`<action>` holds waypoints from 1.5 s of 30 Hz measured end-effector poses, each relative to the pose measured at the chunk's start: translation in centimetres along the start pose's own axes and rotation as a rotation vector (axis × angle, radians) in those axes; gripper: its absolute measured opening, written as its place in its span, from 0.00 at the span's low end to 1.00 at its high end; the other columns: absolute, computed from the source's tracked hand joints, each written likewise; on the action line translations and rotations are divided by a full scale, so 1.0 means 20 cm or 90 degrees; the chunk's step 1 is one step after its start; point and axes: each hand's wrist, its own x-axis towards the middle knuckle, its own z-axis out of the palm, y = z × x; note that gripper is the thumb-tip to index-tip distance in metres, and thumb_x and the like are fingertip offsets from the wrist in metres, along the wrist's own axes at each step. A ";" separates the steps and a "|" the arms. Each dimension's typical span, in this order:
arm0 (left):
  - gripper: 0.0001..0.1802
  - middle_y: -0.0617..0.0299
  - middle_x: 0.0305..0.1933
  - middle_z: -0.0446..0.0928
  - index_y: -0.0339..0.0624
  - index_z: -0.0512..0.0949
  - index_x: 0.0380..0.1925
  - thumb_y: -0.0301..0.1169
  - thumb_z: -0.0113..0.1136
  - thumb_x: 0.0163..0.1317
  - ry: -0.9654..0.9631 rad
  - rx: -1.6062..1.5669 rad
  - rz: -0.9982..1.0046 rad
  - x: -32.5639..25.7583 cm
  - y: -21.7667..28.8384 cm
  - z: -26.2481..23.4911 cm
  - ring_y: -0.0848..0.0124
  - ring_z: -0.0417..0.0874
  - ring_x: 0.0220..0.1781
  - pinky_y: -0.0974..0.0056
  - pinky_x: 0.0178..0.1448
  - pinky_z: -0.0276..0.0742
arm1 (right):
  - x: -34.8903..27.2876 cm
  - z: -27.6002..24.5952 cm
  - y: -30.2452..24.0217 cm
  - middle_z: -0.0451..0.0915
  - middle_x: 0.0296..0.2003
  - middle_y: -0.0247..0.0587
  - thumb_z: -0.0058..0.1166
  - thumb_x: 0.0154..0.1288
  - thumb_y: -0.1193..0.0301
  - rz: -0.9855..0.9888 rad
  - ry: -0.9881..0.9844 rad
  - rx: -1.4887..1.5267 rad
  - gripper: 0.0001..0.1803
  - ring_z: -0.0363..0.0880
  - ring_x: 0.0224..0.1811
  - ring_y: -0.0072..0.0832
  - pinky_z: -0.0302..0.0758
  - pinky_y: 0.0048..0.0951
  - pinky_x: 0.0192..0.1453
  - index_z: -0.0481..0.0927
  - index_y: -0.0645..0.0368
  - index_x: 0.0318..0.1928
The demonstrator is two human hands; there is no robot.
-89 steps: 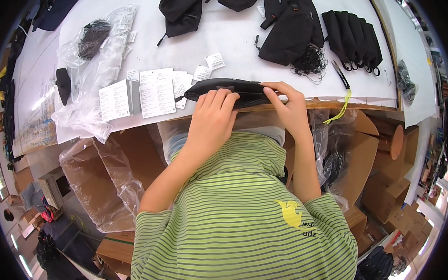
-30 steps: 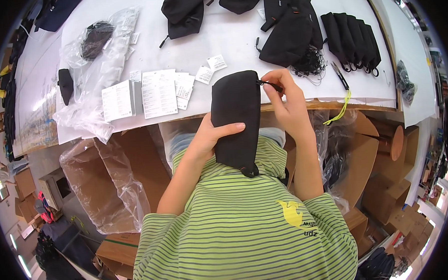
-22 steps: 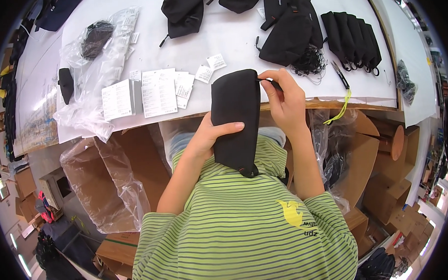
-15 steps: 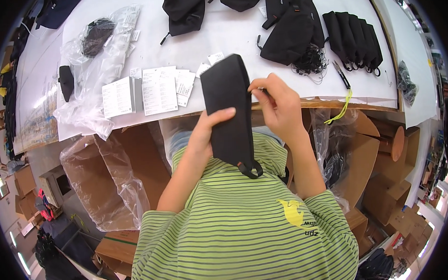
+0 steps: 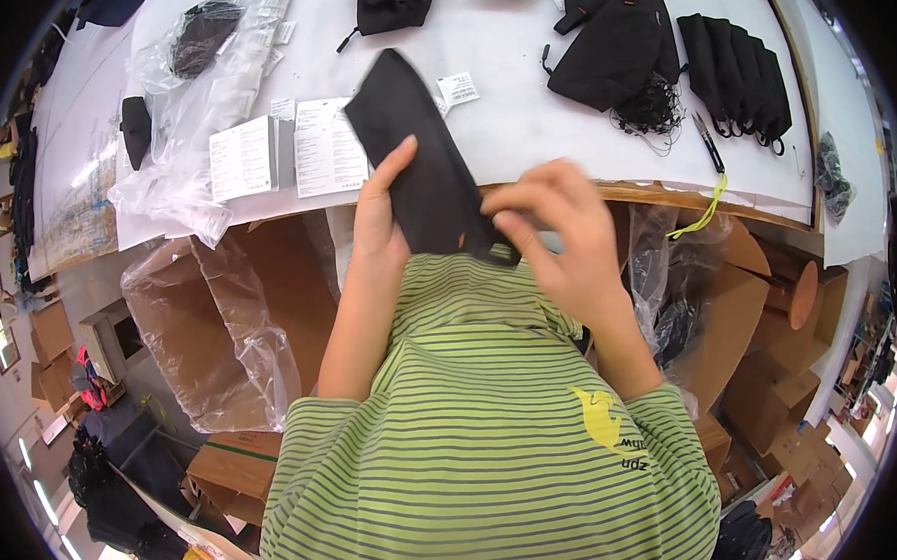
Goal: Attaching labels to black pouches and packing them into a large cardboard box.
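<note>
A flat black fabric pouch [image 5: 403, 147] is held up at the table's front edge, tilted with its top to the left. My left hand [image 5: 380, 208] is closed around its left side, thumb lying across the front. At its lower end are a small orange tab and a black loop [image 5: 502, 255]. My right hand [image 5: 561, 230] has thumb and forefinger pinched together at the pouch's right edge, just above the loop. Whatever small part sits between those fingertips is hidden and slightly blurred.
Printed white cards [image 5: 246, 161] and clear plastic bags [image 5: 191, 111] lie left on the table [image 5: 503, 147]. To the right are black pouches [image 5: 599, 58], tangled black threads [image 5: 646, 106], a row of pouches [image 5: 735, 77] and a black-handled tool [image 5: 708, 141]. Cardboard boxes [image 5: 715, 318] stand below.
The pouch has moved up and left and now leans left. My right hand has slid down along its right edge, from near the top to near the loop.
</note>
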 end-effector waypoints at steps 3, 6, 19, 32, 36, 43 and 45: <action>0.15 0.56 0.42 0.79 0.36 0.74 0.45 0.34 0.54 0.62 0.074 0.008 0.071 -0.02 0.00 0.06 0.61 0.81 0.43 0.54 0.49 0.77 | -0.04 -0.01 -0.01 0.74 0.39 0.40 0.65 0.50 0.73 0.133 0.262 -0.100 0.17 0.74 0.33 0.30 0.71 0.27 0.33 0.81 0.54 0.43; 0.16 0.57 0.51 0.76 0.38 0.73 0.48 0.35 0.52 0.63 0.038 -0.025 0.112 -0.04 -0.06 0.11 0.62 0.75 0.55 0.52 0.60 0.68 | -0.11 0.06 -0.05 0.74 0.46 0.41 0.66 0.49 0.70 0.097 0.169 -0.069 0.20 0.75 0.34 0.30 0.73 0.24 0.34 0.80 0.54 0.46; 0.30 0.55 0.51 0.73 0.46 0.53 0.65 0.30 0.52 0.66 0.060 0.361 0.406 -0.08 -0.12 0.11 0.68 0.77 0.50 0.64 0.49 0.76 | -0.07 0.00 0.23 0.81 0.41 0.36 0.61 0.56 0.73 0.201 0.237 0.294 0.10 0.78 0.44 0.23 0.70 0.24 0.52 0.82 0.59 0.39; 0.08 0.68 0.25 0.69 0.35 0.76 0.38 0.27 0.50 0.67 0.065 0.746 0.485 -0.01 -0.07 0.00 0.80 0.68 0.28 0.76 0.35 0.63 | -0.25 -1.09 0.87 0.78 0.40 0.34 0.56 0.62 0.73 0.257 0.784 0.532 0.08 0.77 0.38 0.23 0.75 0.24 0.41 0.76 0.58 0.42; 0.07 0.70 0.24 0.65 0.36 0.76 0.36 0.28 0.50 0.66 0.117 0.751 0.492 -0.01 -0.01 -0.08 0.82 0.65 0.27 0.76 0.33 0.61 | -0.42 -1.69 1.25 0.77 0.42 0.39 0.56 0.64 0.63 0.015 0.779 0.672 0.17 0.78 0.41 0.32 0.71 0.22 0.28 0.72 0.59 0.47; 0.06 0.70 0.24 0.67 0.37 0.76 0.35 0.27 0.51 0.65 0.179 0.763 0.407 -0.03 -0.05 -0.07 0.81 0.65 0.27 0.75 0.34 0.62 | -0.43 -1.87 1.77 0.73 0.33 0.40 0.60 0.59 0.56 0.610 0.764 0.327 0.19 0.74 0.25 0.29 0.68 0.23 0.19 0.74 0.49 0.47; 0.06 0.67 0.24 0.67 0.35 0.75 0.34 0.26 0.52 0.64 0.181 0.933 0.531 -0.02 -0.05 -0.05 0.77 0.67 0.28 0.73 0.36 0.65 | -0.41 -1.86 1.79 0.69 0.27 0.36 0.58 0.59 0.52 0.693 0.742 0.167 0.22 0.71 0.23 0.28 0.64 0.25 0.15 0.75 0.51 0.49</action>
